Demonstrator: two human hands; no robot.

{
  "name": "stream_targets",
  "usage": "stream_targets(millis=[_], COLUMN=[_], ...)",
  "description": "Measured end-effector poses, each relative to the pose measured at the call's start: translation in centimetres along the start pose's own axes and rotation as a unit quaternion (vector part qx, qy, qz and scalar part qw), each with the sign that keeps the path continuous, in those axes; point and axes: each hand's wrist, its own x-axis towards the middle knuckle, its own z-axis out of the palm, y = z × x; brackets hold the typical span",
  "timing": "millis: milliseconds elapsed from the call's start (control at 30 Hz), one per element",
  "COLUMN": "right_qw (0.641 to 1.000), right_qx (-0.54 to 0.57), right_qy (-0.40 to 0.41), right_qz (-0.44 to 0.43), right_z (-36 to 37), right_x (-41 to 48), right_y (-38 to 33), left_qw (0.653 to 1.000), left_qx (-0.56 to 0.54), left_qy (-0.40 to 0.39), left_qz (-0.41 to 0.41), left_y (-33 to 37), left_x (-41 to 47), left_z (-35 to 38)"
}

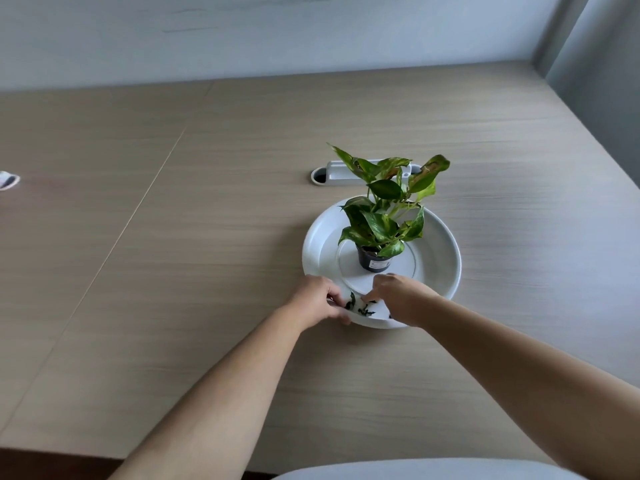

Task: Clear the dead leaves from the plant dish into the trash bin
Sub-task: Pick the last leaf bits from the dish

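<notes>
The dead leaves point(360, 306), small dark shrivelled bits, are lying at the near edge of the white plant dish point(440, 265), just right of the frame's centre. They seem to be resting on a white sheet point(377, 308) that is lying over the dish's near rim; whether it is paper or tissue cannot be told.

The left hand point(317, 299) is curling its fingers around the left end of that sheet at the rim, pinching it closed. The right hand point(398, 297) is bending down over the right side of the leaves with its fingers bunched narrowly together, their tips touching the sheet beside the leaves; whether they are actually gripping a leaf cannot be told.

Behind the hands, a small black pot point(374, 259) is standing upright in the middle of the dish, holding a green plant point(384, 202) with yellow-variegated leaves, one at the upper right browning.

The dish is sitting on a pale wood-grain desk point(173, 237). Just beyond the plant, a grey cable port point(332, 174) is set into the desk. At the far left edge of the frame, a small white object point(7, 180) is lying, too cropped to identify.
</notes>
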Motion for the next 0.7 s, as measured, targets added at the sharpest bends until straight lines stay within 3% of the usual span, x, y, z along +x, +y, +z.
stream_targets(millis=[267, 400, 533, 700], right_qw=[0.994, 0.986, 0.987, 0.996], right_qx=[0.083, 0.114, 0.116, 0.054], right_qy=[0.028, 0.074, 0.037, -0.010], right_qz=[0.069, 0.096, 0.101, 0.076], right_z=[0.5, 0.2, 0.5, 0.0], right_x=[-1.3, -1.2, -1.0, -0.6], right_y=[2.0, 2.0, 1.7, 1.2], left_qw=[0.998, 0.984, 0.973, 0.986], left_qx=[0.023, 0.168, 0.227, 0.165], left_qy=[-0.022, -0.037, -0.020, 0.000], left_qz=[-0.045, -0.037, -0.029, -0.041], left_y=[1.0, 3.2, 4.8, 4.9], left_x=[1.3, 2.7, 3.2, 3.4], left_z=[-0.1, 1.1, 3.1, 4.2])
